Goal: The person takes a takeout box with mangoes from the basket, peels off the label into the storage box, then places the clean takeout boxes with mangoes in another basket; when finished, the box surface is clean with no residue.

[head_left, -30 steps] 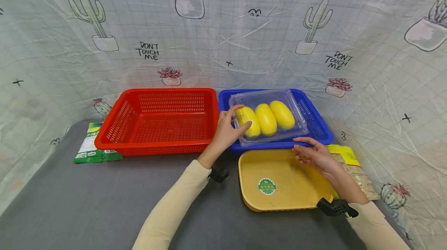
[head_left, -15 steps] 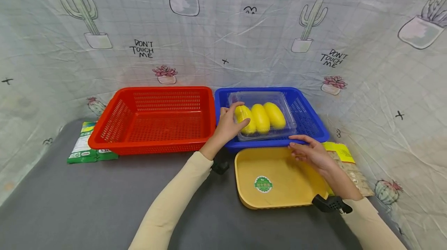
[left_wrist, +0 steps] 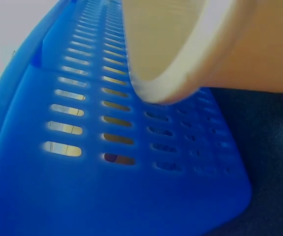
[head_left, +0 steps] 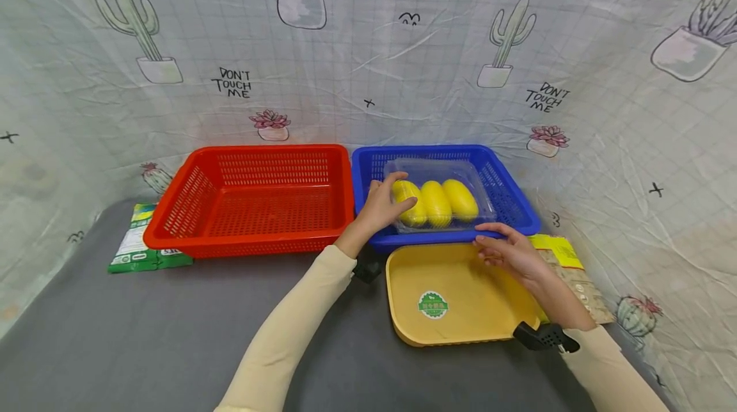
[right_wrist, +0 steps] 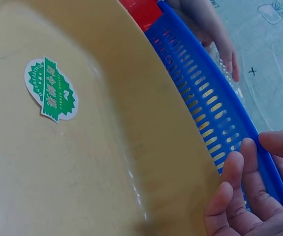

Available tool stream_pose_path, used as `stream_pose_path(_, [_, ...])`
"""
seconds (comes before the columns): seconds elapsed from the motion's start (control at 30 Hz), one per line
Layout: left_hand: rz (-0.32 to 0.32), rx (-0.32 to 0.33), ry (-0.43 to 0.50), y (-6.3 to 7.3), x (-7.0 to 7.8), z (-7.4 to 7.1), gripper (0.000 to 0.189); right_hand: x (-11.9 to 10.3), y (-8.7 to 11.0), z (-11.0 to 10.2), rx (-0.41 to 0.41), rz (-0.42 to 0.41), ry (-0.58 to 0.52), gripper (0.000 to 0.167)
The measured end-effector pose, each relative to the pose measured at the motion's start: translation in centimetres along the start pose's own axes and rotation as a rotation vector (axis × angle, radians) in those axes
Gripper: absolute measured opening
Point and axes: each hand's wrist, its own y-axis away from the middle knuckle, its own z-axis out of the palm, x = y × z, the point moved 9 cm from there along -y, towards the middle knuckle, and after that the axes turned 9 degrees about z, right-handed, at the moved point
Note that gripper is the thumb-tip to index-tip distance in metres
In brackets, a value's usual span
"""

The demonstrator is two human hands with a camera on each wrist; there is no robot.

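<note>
My left hand point(head_left: 379, 207) grips the left end of a clear plastic clamshell point(head_left: 482, 198) with yellow mangoes point(head_left: 437, 205) inside. Its thumb and forefinger lie over the leftmost mango, and the other fingers are hidden. The clamshell sits in the blue basket point(head_left: 514, 198). At that basket's front rim is my right hand point(head_left: 515, 255), its fingers loosely bent. In the right wrist view one fingertip touches the rim and other fingers hang before the slotted wall. A yellow tray point(head_left: 460, 325) bearing a green label point(head_left: 433, 304) lies below that hand.
To the left of the blue basket stands a red basket point(head_left: 253, 242). A green packet point(head_left: 134, 249) lies by its left end. Partly behind my right arm is a brown and yellow packet point(head_left: 567, 258). A printed curtain point(head_left: 345, 66) hangs behind the grey table point(head_left: 190, 322).
The clamshell has come down from a tilt across the blue basket and now sits lower and flatter inside it, my left hand still at its left end. My right hand keeps its place by the rim.
</note>
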Motion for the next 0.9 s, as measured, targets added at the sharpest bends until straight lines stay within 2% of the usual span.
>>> stream_pose_path(0.4, [-0.066,-0.033,-0.020,-0.5,-1.0,0.6,0.058,0.0,0.2,0.3,-0.020,0.000,0.015,0.016])
stream_pose_path(0.63, [-0.121,-0.016,0.000,-0.7,-1.7,0.5,0.057,-0.1,0.1,0.6,-0.062,-0.007,-0.007,0.016])
stream_pose_path(0.9, [-0.171,-0.050,0.064,-0.8,-2.0,1.3,0.061,0.1,0.4,0.1,-0.040,0.032,0.020,0.015])
